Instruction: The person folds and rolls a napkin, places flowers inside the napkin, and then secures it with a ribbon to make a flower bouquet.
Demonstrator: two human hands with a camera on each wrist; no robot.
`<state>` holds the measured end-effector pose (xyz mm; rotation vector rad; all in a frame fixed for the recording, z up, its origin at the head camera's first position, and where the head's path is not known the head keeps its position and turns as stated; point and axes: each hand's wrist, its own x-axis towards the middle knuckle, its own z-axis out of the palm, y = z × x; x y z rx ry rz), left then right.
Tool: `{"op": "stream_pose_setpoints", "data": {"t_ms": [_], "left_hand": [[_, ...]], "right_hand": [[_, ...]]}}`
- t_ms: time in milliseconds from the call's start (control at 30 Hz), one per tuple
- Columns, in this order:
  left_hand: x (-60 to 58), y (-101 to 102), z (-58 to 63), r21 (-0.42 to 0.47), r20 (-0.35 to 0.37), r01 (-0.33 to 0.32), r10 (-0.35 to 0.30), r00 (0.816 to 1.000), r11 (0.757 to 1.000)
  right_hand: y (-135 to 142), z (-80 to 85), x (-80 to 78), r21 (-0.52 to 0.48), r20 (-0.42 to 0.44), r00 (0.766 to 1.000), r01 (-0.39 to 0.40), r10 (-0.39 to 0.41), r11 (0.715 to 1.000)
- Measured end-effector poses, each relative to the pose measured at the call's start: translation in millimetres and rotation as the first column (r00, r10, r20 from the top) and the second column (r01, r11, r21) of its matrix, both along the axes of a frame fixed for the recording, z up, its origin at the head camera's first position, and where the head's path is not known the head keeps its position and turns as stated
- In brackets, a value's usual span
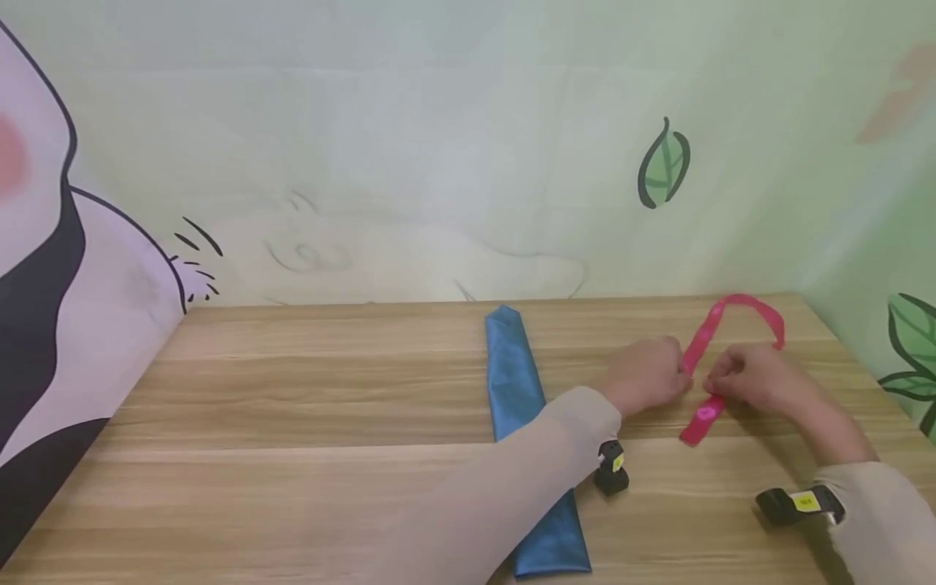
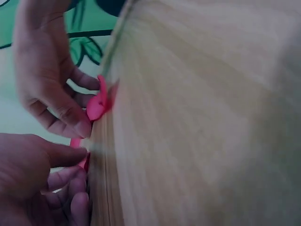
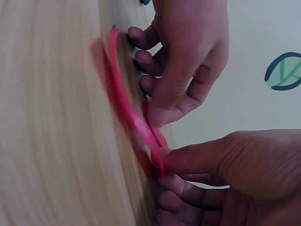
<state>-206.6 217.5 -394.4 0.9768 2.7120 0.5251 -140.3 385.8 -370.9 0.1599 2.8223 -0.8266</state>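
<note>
A narrow pink ribbon point(image 1: 704, 331) arches up from the table and curves round between the hands, one flat end pointing toward the near edge. My left hand point(image 1: 647, 375) pinches one side of it between thumb and fingers. Close by on the right, my right hand point(image 1: 764, 378) pinches the ribbon just above that flat end, which carries a paler spot. In the right wrist view the ribbon point(image 3: 123, 101) runs down to the right thumb and fingertip. The left wrist view shows a pink piece point(image 2: 96, 108) beside the right fingers.
A long blue satiny piece of fabric point(image 1: 512, 366) lies lengthwise on the wooden table point(image 1: 307, 390), partly under the left sleeve point(image 1: 512, 479). Behind stands a wall point(image 1: 439, 146) with painted leaves and a large cartoon animal at left. Black devices point(image 1: 797, 504) sit on both wrists.
</note>
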Motion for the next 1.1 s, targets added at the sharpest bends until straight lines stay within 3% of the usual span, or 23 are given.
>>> {"op": "stream_pose_setpoints", "data": {"t_ms": [133,233,333,467,533,667,800,900,1100], "left_hand": [[3.6,3.1,2.3,-0.093,-0.069,0.008,-0.014,0.997,0.996],[1.3,1.4,1.0,-0.101,-0.069,0.026,-0.033,0.997,0.995],[1.2,-6.5,2.4,-0.031,-0.008,0.060,-0.060,0.998,0.998],[6.6,-24.4,14.0,0.143,0.093,0.035,-0.048,0.995,0.989],[7.8,-34.3,20.9,0.228,0.095,0.005,-0.028,0.995,0.974],[3.0,-56.9,31.1,0.337,0.025,-0.039,0.032,0.999,0.941],[-5.3,-82.1,36.9,0.392,0.062,-0.074,0.054,0.997,0.917],[-12.5,-101.7,42.7,0.398,0.098,-0.086,0.050,0.994,0.913],[-30.9,-138.1,51.4,0.369,0.019,-0.080,0.078,0.997,0.926]], "right_hand": [[1.3,0.9,-0.6,-0.020,-0.002,1.000,-0.016,0.016,1.000],[1.3,3.4,-1.2,-0.017,-0.008,1.000,-0.022,0.022,1.000],[2.0,5.3,-0.9,0.003,-0.024,1.000,-0.017,0.017,1.000],[4.1,7.6,0.1,0.030,-0.075,0.997,-0.016,0.019,0.999],[5.0,8.6,0.4,0.041,-0.105,0.994,-0.017,0.021,0.999],[6.6,8.7,-0.5,0.061,-0.145,0.989,-0.018,0.026,0.998],[10.3,8.2,-0.4,0.082,-0.187,0.982,-0.009,0.024,0.997],[12.7,8.7,0.4,0.074,-0.210,0.978,0.020,-0.005,0.997],[11.6,9.3,0.8,0.034,-0.228,0.972,0.064,-0.054,0.997]]}}
